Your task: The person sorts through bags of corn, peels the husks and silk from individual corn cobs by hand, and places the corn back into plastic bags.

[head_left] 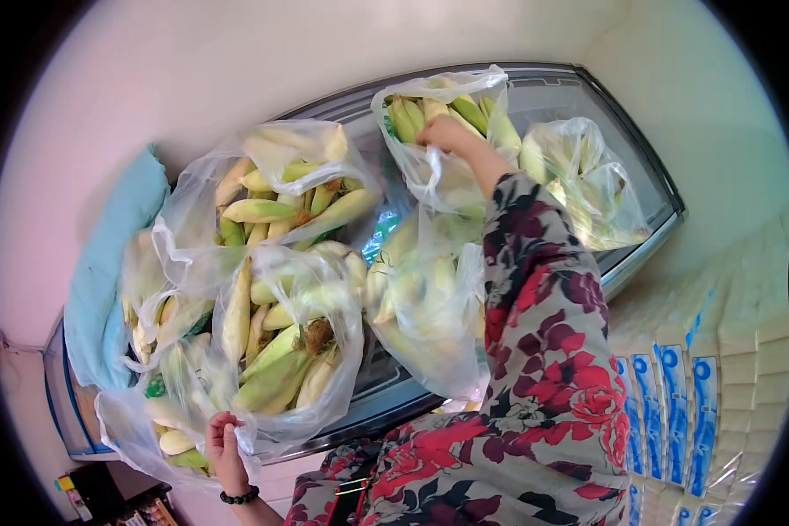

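My right hand (447, 136) reaches into the mouth of an open clear plastic bag (438, 181) at the upper middle. Its curled fingers rest among the ears of corn (403, 118) there, and what they grip is hidden. At the lower left, my left hand (223, 443) has its fingers pinched together at the edge of a plastic bag (247, 436). Just above it, a larger bag holds corn in pale green husks (276, 373). A black bead bracelet (240, 496) circles the left wrist.
The bags stand on a glass-topped chest (548, 101) with a grey frame. More bagged corn sits at upper left (263, 210), centre (425, 307) and right (579, 167). A blue cushion (114, 272) leans at the left wall. Plastic-wrapped stacked packs with blue labels (671, 412) stand at lower right.
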A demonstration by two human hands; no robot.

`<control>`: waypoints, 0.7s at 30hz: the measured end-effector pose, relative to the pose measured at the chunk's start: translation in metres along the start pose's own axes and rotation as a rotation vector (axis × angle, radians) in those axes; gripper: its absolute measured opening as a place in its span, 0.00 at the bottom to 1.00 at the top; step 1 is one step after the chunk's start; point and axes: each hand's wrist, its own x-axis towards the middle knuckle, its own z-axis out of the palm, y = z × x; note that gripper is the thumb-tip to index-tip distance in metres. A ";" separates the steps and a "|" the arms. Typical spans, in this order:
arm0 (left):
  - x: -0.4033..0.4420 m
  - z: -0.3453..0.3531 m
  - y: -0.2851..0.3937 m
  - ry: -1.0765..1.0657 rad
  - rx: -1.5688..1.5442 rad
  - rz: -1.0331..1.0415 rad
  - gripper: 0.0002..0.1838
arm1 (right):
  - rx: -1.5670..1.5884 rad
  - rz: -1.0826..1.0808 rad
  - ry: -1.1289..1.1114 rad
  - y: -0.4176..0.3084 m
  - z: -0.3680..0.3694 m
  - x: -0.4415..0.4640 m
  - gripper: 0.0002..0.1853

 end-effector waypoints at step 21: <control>0.032 -0.051 -0.008 -0.538 -0.181 0.263 0.09 | 0.902 -0.232 0.713 -0.140 -0.095 -0.403 0.06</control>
